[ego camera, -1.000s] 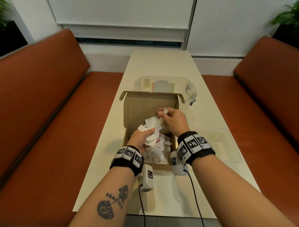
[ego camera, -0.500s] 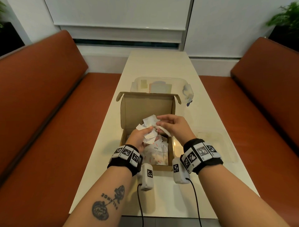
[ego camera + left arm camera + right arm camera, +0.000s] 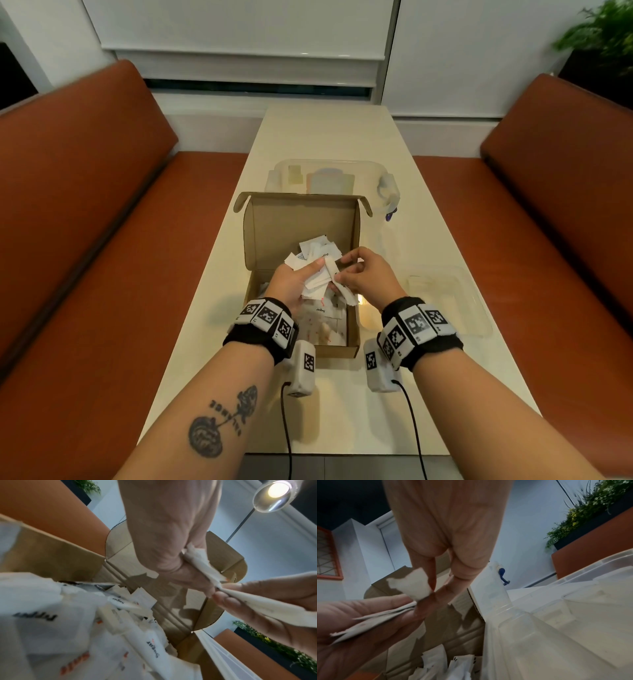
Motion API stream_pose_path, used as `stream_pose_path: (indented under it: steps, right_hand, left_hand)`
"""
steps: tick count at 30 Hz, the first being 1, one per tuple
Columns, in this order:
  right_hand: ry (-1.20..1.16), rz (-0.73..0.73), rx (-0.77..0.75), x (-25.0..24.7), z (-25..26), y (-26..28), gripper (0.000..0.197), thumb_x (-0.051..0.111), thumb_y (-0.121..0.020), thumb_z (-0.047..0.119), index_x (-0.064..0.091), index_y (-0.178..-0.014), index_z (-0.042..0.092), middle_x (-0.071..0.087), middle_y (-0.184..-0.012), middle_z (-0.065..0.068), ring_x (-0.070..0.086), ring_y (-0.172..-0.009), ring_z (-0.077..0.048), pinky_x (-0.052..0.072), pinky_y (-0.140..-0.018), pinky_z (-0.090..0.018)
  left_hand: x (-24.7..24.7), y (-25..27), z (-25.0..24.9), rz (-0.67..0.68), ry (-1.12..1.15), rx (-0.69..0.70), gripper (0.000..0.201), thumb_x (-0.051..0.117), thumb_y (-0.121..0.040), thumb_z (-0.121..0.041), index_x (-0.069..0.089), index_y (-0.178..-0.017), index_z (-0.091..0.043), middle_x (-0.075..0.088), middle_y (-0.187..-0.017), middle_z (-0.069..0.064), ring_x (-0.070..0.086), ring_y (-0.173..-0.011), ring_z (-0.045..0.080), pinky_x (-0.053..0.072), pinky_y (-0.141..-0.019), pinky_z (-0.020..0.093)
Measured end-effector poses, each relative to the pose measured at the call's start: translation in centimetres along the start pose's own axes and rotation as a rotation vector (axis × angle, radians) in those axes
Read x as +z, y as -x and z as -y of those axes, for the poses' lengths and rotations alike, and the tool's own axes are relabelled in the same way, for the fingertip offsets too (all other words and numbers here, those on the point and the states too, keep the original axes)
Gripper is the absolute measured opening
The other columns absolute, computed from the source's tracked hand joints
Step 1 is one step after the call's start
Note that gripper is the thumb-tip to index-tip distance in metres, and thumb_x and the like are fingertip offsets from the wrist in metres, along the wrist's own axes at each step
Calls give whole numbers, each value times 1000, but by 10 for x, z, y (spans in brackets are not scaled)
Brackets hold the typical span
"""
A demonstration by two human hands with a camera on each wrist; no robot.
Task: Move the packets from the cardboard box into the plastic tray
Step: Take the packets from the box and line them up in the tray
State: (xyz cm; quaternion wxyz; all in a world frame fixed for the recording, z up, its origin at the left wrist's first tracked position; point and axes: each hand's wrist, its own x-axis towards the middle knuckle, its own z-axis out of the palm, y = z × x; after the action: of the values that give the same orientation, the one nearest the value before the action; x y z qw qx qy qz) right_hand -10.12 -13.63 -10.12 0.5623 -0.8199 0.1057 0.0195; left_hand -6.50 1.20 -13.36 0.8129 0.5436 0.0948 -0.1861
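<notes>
The open cardboard box [image 3: 301,226] stands mid-table with its lid upright, and loose white packets [image 3: 322,325] lie inside. Above it, my left hand [image 3: 308,270] grips a fanned bundle of packets [image 3: 315,255]. My right hand [image 3: 339,274] pinches one white packet [image 3: 334,274] right against that bundle. In the left wrist view, my left hand [image 3: 193,574] holds packets [image 3: 200,562] and the right hand's fingers [image 3: 228,600] meet them. In the right wrist view, my right hand [image 3: 436,588] pinches the packet [image 3: 412,585]. A clear shallow plastic tray [image 3: 448,301] lies right of the box.
A clear plastic tub [image 3: 329,178] with a blue latch [image 3: 390,216] stands just behind the box lid. Orange bench seats [image 3: 85,240] flank the narrow white table [image 3: 329,137]. Cables run from both wrist cameras over the near table edge.
My right hand came down from a raised spot by the lid, with its packet, to the left hand's bundle. Both hands drifted slightly nearer over the box.
</notes>
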Motion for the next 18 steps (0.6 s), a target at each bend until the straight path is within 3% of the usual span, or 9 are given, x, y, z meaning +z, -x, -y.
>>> stream_pose_path:
  steps: [4,7,11,14,18]
  right_hand:
    - [-28,62,68,-8,-3,1,18,73,-76,1,61,-89,7,63,-75,-13,62,-67,-22,57,-68,-35]
    - [7,106,139,-24,-7,5,15,73,-76,0,62,-83,8,63,-72,-11,59,-59,-18,56,-54,-24]
    - [94,-1,234,-48,-16,6,16,70,-78,-2,62,-89,5,64,-78,-10,62,-60,-18,52,-47,-20]
    - [183,-101,284,-45,-23,-3,17,64,-79,-8,59,-89,5,64,-88,-15,65,-67,-23,56,-53,-27]
    - [409,-71,256,-17,-33,-21,20,52,-84,-11,59,-99,0,64,-100,-20,66,-90,-34,57,-80,-43]
  left_hand:
    - [0,0,0,-25,-69,9,23,66,-87,-6,63,-109,-1,70,-90,12,70,-67,17,56,-53,26]
    - [-2,0,4,-62,-59,-7,16,66,-86,-5,64,-102,-2,69,-82,12,69,-57,17,53,-47,24]
    - [-7,1,15,-93,-16,-43,13,67,-85,-6,65,-98,-5,70,-85,13,70,-60,19,55,-50,26]
    - [-7,1,22,-102,8,-51,13,68,-84,-5,65,-96,-7,71,-88,13,71,-65,21,57,-53,29]
    - [-1,2,26,-79,15,-37,13,67,-85,-4,64,-97,-8,71,-92,14,71,-70,23,57,-54,30]
